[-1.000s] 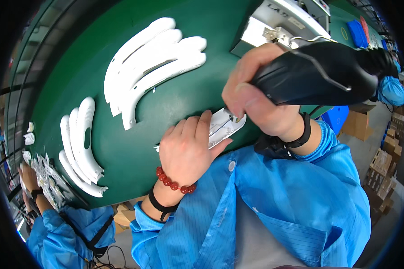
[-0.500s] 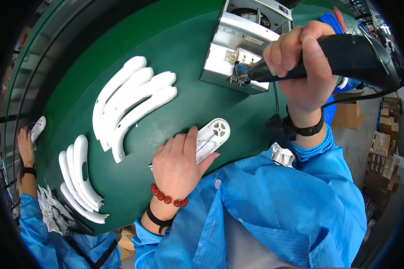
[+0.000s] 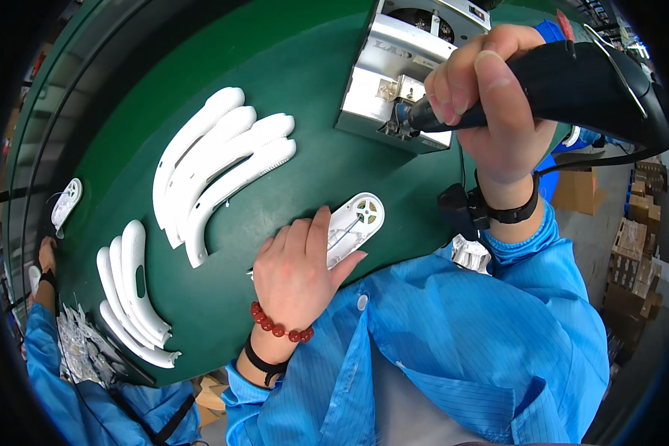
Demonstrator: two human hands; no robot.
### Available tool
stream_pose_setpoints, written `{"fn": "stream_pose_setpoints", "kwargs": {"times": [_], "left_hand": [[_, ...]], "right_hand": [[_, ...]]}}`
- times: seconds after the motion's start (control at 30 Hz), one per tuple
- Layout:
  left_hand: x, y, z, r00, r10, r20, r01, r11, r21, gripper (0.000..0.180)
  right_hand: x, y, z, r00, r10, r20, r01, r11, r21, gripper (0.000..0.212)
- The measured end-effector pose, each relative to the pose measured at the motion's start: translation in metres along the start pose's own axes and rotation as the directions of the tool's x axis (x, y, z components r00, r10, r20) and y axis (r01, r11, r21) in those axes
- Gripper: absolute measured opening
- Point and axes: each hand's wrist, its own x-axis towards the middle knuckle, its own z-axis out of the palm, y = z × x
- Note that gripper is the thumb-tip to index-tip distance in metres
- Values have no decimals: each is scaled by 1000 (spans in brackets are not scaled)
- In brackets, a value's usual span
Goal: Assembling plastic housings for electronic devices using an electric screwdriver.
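Observation:
My right hand (image 3: 498, 104) is closed around a black electric screwdriver (image 3: 572, 93). The driver's tip meets the front outlet of a silver screw feeder (image 3: 401, 59) at the upper right. On the green table my left hand (image 3: 297, 260) grips a white plastic handset shell (image 3: 342, 253), thumb on the near side and fingers on the far side. The shell's rounded end shows a spoked round opening and a thin wire; its other end is hidden under my hand.
Several curved white shells (image 3: 223, 163) lie at the centre left, with another group (image 3: 134, 290) nearer. A co-worker's hand (image 3: 47, 256) is at the far left, below a white shell (image 3: 67, 204). A black cable (image 3: 602, 160) trails from the driver. Cardboard boxes (image 3: 576, 191) stand at right.
The co-worker's hand has come off the white shell at the far left and moved down. My right hand and the driver have shifted slightly up and left; my left hand stays on its shell.

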Motion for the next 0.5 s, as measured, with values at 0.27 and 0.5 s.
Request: {"fn": "stream_pose_setpoints", "kwargs": {"times": [0.27,0.5], "left_hand": [[1,1,2,999,-54,-6,54,998,-36,63],[-1,-1,4,999,-43,-28,43,999,-33,62]], "right_hand": [[-26,-15,26,980,195,-42,-191,979,73,5],[-68,-31,57,949,313,45,-314,918,241,26]]}}
